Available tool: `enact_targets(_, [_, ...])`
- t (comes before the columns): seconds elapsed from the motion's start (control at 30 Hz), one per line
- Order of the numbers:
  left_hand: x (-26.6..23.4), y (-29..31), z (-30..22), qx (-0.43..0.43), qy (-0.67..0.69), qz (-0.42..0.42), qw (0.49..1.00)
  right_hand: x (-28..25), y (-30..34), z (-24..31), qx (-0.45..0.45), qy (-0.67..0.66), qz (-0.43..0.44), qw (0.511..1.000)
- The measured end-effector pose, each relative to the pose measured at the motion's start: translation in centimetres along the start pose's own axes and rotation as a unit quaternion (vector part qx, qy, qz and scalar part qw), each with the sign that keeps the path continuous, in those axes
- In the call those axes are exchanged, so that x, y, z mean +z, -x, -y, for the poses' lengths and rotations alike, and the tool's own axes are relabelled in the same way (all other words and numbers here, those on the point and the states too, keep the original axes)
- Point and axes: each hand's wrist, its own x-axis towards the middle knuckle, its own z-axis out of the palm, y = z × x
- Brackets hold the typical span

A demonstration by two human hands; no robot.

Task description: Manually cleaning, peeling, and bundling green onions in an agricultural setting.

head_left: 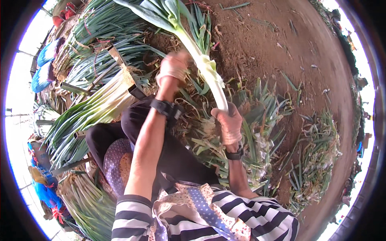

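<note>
A long leek (209, 72), with a thick white stem and broad green leaves, slants up and away in front of me. My right hand (230, 125), in a pale glove, is closed around the lower end of its white stem. A loosened pale layer curls out partway along the stem. My left hand (173, 69), also gloved, is raised just left of the stem, apart from it. Motion blurs its fingers, so their grip is unclear. Each wrist wears a black band.
At my left, a bundle of trimmed leeks (100, 102) lies in a metal rack (116, 56). More leek piles (90, 197) lie beyond and behind it. Stripped leaves (257, 124) cover the ground beside my right arm, with another leaf heap (315, 156) farther right. Brown soil (273, 44) stretches ahead.
</note>
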Motion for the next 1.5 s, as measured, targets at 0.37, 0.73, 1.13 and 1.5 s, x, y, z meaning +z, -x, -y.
enact_targets(0.37, [-4.1,-2.0,-4.9,0.039,0.482,-0.029,0.875,-1.0,1.2,-1.9,0.096,0.025,0.189,0.977])
enact_targets(0.73, [-5.3,-1.3,-3.6,0.058,0.446,-0.151,0.880,-8.8,4.5,-2.3,0.235,0.140,0.173,0.946])
enact_targets(1.13, [-7.7,-4.2,-2.3,0.065,0.479,-0.038,0.875,-8.9,-1.0,-1.2,-0.102,0.271,0.164,0.943])
enact_targets(1.5, [-4.5,-1.8,-3.0,0.019,0.498,-0.059,0.865,-8.7,2.7,-4.2,0.225,-0.121,0.210,0.944])
